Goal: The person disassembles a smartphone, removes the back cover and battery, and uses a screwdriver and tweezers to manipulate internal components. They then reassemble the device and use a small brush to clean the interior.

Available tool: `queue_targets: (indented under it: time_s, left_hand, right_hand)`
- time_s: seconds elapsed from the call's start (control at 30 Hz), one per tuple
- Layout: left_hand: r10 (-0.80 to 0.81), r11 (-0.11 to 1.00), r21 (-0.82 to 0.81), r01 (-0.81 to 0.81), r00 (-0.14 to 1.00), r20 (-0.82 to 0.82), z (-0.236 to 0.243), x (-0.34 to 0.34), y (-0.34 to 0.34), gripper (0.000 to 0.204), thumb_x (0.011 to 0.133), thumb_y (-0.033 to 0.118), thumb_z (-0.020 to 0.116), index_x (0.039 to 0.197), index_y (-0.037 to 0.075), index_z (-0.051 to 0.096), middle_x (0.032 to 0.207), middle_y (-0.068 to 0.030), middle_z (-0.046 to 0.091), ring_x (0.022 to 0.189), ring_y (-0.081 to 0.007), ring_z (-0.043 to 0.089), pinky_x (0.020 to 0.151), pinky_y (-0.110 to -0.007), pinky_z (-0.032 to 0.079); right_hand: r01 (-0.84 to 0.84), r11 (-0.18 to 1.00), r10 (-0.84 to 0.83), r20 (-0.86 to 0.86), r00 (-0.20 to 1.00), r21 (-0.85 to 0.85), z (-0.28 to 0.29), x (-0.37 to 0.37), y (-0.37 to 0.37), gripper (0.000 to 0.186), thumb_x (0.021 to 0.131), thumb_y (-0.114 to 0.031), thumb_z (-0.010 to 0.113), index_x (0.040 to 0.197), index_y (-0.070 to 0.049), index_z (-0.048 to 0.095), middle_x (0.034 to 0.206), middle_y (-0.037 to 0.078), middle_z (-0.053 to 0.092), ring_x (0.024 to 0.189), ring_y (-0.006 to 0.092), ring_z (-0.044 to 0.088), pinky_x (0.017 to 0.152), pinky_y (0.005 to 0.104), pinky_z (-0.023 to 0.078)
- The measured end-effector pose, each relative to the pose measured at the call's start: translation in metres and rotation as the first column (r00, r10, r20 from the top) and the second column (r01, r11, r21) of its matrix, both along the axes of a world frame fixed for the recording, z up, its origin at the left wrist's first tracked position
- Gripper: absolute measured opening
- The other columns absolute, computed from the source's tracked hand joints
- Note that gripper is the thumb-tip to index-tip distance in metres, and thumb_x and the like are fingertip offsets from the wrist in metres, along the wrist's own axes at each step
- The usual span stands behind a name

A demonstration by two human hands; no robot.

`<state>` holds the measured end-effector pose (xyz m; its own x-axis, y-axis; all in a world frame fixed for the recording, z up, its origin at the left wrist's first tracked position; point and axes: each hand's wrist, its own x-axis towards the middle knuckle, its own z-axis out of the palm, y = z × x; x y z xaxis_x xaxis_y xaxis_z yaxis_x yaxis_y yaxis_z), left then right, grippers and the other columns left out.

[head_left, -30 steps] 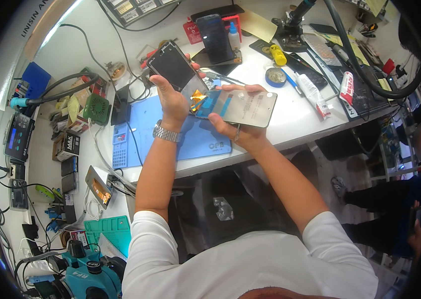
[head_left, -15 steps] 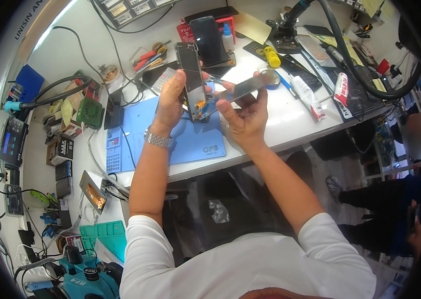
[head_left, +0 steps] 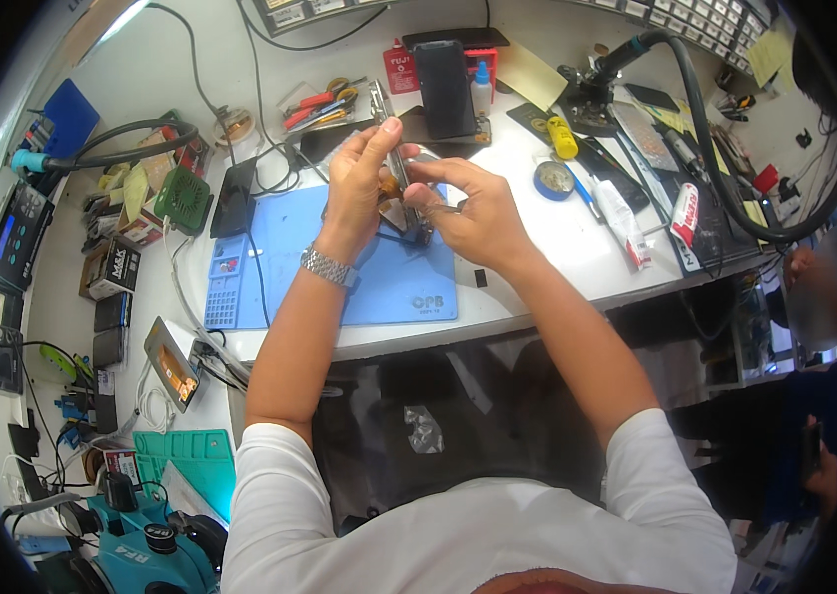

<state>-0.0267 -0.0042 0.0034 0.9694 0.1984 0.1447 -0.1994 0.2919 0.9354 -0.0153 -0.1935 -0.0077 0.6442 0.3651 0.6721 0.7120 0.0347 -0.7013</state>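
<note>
Edge-on above the blue silicone mat (head_left: pixel 280 287), a disassembled phone (head_left: pixel 398 183) is held upright, with a gold flex part between its pieces. My left hand (head_left: pixel 361 183) is closed round its left side, thumb near the top edge. My right hand (head_left: pixel 468 213) is closed on its lower right part with thumb and fingers, and hides much of it. A small dark piece (head_left: pixel 481 278) lies on the white bench just right of the mat.
A standing dark phone (head_left: pixel 443 84) is behind my hands. Tape (head_left: pixel 553 180), tubes (head_left: pixel 619 223) and a microscope arm (head_left: pixel 695 119) are at the right. A green mat (head_left: pixel 181 450) and teal microscope (head_left: pixel 146 535) are at lower left. Another person (head_left: pixel 814 465) stands at right.
The phone's two pieces have been swung from spread apart to close together and edge-on. My right hand has moved left and turned inward, and my left fingers now wrap the phone.
</note>
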Motion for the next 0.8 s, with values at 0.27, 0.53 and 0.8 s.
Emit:
queue_targets:
  time_s: [0.27,0.53,0.8]
  left_hand:
    - [0.256,0.962,0.082,-0.260,0.965,0.058,0.007,0.006,0.019,0.047,0.104,0.050,0.077,0.117,0.006,0.067,0.099,0.0003,0.069,0.071,-0.0059,0.065,0.058,-0.023,0.053]
    - [-0.196,0.928,-0.278,0.249,0.959,0.207,0.000,0.007,0.009,0.086,0.114,0.071,0.018,0.158,0.001,0.043,0.140,-0.0298,0.066,0.131,-0.0432,0.067,0.114,-0.056,0.057]
    - [-0.101,0.884,-0.405,0.232,0.942,0.320,-0.007,0.009,0.034,0.082,0.113,0.063,0.015,0.164,0.006,0.042,0.132,-0.0296,0.069,0.113,-0.0465,0.074,0.098,-0.059,0.062]
  right_hand:
    - [-0.232,0.966,0.256,-0.332,0.908,0.112,0.000,0.052,0.021,0.029,0.105,-0.007,0.075,0.132,0.003,0.075,0.116,0.010,0.082,0.101,0.0129,0.075,0.091,0.0298,0.060]
    - [-0.276,0.901,0.427,-0.567,0.705,0.336,-0.014,0.054,0.015,0.029,0.107,-0.004,0.071,0.135,0.003,0.073,0.121,0.009,0.079,0.107,0.0108,0.074,0.098,0.0255,0.059]
    - [0.011,1.000,-0.016,-0.210,0.978,-0.027,-0.019,0.044,0.018,0.020,0.100,-0.017,0.084,0.116,-0.006,0.079,0.113,0.005,0.075,0.098,0.0097,0.071,0.077,0.0236,0.054]
